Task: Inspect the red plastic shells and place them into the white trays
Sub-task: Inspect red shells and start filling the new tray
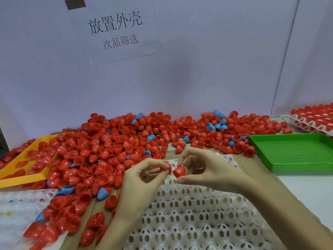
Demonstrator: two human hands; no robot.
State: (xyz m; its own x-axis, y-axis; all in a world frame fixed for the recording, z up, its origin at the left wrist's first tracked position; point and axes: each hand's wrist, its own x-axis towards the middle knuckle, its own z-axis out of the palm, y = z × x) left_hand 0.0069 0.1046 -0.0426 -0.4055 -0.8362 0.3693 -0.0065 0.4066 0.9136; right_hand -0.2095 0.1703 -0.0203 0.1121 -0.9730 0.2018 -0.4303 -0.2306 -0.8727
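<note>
Now: a red shell in each hand above the white tray

Nearest, along the bottom centre of the frame, lies a white tray point(189, 219) with rows of oval holes, its cups bare; both forearms reach in over it from the lower edge; just above the tray, at mid-frame, the left hand point(144, 179) pinches a red shell point(168, 167) between thumb and curled fingers, and the right hand point(203, 170) pinches a second red shell point(179, 171) the same way, open rim turned toward the left; the two shells sit just beside each other, almost touching; at lower left a second white tray point(19, 210) shows blurred, with loose shells lying along its right edge; further up, a wide heap of red shells point(115, 141) spreads across the middle of the frame, a few blue shells point(219, 124) scattered through it; at mid-left a yellow tray point(23, 179) holds more red shells; at mid-right a green perforated tray point(295, 152) sits beside the heap; in the far right corner a filled white tray point(313, 121) carries red shells in rows; at the back, upper left, a paper sign point(115, 29) with printed characters hangs on the pale wall point(216, 60)
</note>
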